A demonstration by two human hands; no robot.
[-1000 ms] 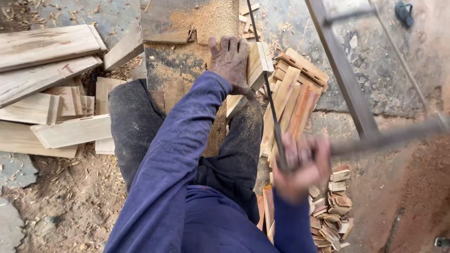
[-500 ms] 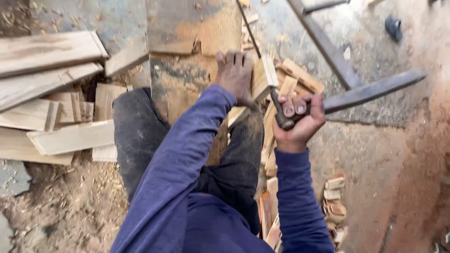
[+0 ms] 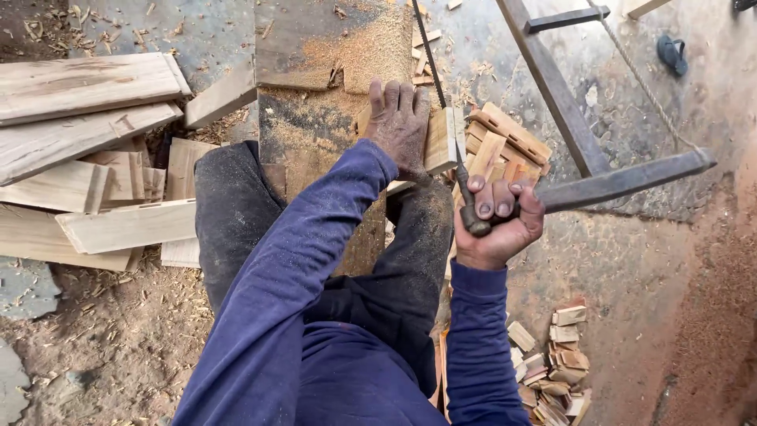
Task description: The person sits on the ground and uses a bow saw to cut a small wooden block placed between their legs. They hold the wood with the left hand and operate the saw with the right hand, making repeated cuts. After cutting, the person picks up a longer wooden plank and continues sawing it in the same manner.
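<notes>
- Saw blade (image 3: 432,63): its far end runs off the top edge; you cannot see where it ends.
- Saw frame (image 3: 568,118): upper part cut off at the top.
- Wood block (image 3: 441,138): your left hand (image 3: 400,126) covers most of it.
- Planks (image 3: 71,87): cut off at the left edge.
- Offcuts (image 3: 560,355): pile partly cropped at the bottom.

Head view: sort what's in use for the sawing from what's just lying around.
In use:
left hand
wood block
right hand
frame saw
sawdust-covered bench

Lying about:
planks
pile of offcuts
small cut pieces
sandal
</notes>
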